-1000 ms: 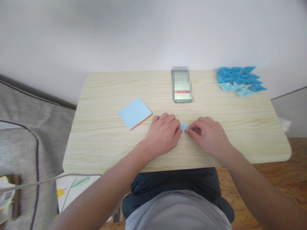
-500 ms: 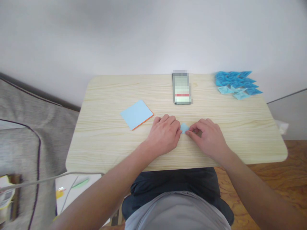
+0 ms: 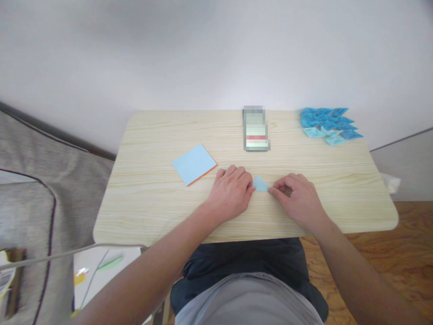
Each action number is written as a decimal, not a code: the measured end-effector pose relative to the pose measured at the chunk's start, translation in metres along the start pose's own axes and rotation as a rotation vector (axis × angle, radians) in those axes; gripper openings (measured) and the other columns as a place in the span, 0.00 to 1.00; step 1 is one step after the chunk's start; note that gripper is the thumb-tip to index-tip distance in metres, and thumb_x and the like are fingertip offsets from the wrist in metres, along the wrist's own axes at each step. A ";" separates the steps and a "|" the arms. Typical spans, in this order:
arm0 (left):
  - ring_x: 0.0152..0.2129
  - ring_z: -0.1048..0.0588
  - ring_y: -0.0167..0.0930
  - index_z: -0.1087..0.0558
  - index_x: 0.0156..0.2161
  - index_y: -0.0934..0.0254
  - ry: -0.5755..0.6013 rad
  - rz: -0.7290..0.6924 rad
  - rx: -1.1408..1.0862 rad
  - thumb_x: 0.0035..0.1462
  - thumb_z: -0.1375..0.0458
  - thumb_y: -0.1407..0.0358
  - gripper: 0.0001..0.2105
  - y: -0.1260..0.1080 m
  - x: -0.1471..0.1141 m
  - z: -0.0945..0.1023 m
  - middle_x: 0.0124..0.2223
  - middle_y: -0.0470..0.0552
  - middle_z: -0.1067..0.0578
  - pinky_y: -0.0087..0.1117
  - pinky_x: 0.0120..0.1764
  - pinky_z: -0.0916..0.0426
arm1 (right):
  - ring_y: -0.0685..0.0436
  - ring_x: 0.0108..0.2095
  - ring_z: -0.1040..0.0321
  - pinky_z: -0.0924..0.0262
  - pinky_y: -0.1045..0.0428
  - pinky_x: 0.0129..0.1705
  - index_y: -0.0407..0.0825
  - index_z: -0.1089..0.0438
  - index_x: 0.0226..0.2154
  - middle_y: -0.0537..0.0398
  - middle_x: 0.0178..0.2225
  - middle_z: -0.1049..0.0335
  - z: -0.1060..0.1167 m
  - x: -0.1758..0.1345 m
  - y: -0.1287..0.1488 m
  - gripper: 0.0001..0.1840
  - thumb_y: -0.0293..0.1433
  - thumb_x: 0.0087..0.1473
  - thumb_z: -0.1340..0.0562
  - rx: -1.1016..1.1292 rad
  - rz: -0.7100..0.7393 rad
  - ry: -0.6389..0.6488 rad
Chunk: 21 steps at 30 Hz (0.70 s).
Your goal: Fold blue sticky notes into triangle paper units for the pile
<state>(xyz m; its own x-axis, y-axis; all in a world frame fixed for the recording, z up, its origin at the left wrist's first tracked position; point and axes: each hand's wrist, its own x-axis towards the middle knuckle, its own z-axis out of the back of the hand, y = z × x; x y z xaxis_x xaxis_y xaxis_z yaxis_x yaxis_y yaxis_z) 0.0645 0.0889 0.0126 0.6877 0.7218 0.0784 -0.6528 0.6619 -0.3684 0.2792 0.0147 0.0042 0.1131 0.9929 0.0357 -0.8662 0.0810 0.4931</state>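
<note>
A small light-blue piece of folded paper (image 3: 260,184), triangular in outline, lies on the table between my hands. My left hand (image 3: 232,189) rests on the table with its fingers curled, pinching the paper's left corner. At the opposite corner, thumb and forefinger of my right hand (image 3: 297,196) close on the paper's tip. The fingertips cover both ends of the paper. Left of my left hand lies a stack of light-blue paper sheets (image 3: 194,164) with an orange edge showing underneath.
A phone (image 3: 256,130), its screen blurred out, lies near the table's back edge. Several folded blue paper pieces (image 3: 328,122) are grouped at the back right. The wooden table (image 3: 145,212) meets a white wall; a grey cable (image 3: 61,255) crosses at lower left.
My right hand has shifted slightly right, and more of the triangular paper shows between my hands. My left hand stays on its corner. The whole view has shifted a little.
</note>
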 end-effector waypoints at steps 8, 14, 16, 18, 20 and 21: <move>0.44 0.32 0.38 0.29 0.45 0.58 -0.001 -0.040 -0.125 0.65 0.43 0.65 0.04 0.011 -0.004 0.002 0.44 0.49 0.26 0.42 0.47 0.39 | 0.42 0.37 0.34 0.44 0.47 0.40 0.54 0.25 0.34 0.57 0.32 0.25 0.003 0.002 -0.003 0.05 0.37 0.57 0.34 0.050 0.002 0.031; 0.44 0.32 0.37 0.24 0.45 0.56 -0.026 -0.089 -0.167 0.66 0.46 0.67 0.08 0.023 -0.013 0.001 0.45 0.50 0.26 0.43 0.49 0.38 | 0.42 0.38 0.34 0.45 0.47 0.42 0.59 0.22 0.40 0.58 0.32 0.27 0.003 0.000 -0.001 0.06 0.35 0.59 0.35 0.017 0.038 0.032; 0.44 0.32 0.36 0.23 0.45 0.55 -0.055 -0.093 -0.160 0.67 0.46 0.67 0.10 0.026 -0.016 0.000 0.45 0.50 0.25 0.43 0.49 0.38 | 0.41 0.41 0.34 0.46 0.46 0.43 0.60 0.22 0.42 0.56 0.35 0.26 0.000 -0.005 0.005 0.10 0.33 0.60 0.37 -0.050 0.069 -0.016; 0.45 0.32 0.37 0.21 0.44 0.54 -0.090 -0.091 -0.146 0.67 0.47 0.66 0.11 0.027 -0.021 -0.001 0.46 0.50 0.25 0.44 0.50 0.38 | 0.39 0.44 0.35 0.48 0.44 0.44 0.62 0.21 0.44 0.54 0.39 0.26 -0.006 -0.013 0.016 0.14 0.29 0.62 0.39 -0.156 0.108 -0.084; 0.46 0.32 0.37 0.20 0.44 0.53 -0.116 -0.092 -0.121 0.67 0.46 0.65 0.11 0.025 -0.025 -0.001 0.47 0.50 0.25 0.44 0.51 0.39 | 0.39 0.45 0.36 0.49 0.43 0.45 0.62 0.22 0.47 0.54 0.43 0.25 -0.012 -0.022 0.028 0.17 0.27 0.62 0.40 -0.229 0.155 -0.100; 0.46 0.31 0.37 0.20 0.45 0.53 -0.120 -0.093 -0.105 0.67 0.46 0.65 0.11 0.023 -0.027 -0.001 0.48 0.50 0.25 0.45 0.51 0.39 | 0.39 0.46 0.36 0.50 0.43 0.46 0.60 0.23 0.48 0.53 0.45 0.25 -0.014 -0.027 0.034 0.17 0.27 0.63 0.41 -0.241 0.174 -0.098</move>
<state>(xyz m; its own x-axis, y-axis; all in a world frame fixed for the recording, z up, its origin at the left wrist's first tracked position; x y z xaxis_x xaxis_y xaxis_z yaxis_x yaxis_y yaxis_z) 0.0307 0.0846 0.0013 0.6962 0.6818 0.2245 -0.5471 0.7065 -0.4488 0.2399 -0.0082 0.0073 -0.0106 0.9816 0.1905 -0.9659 -0.0594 0.2520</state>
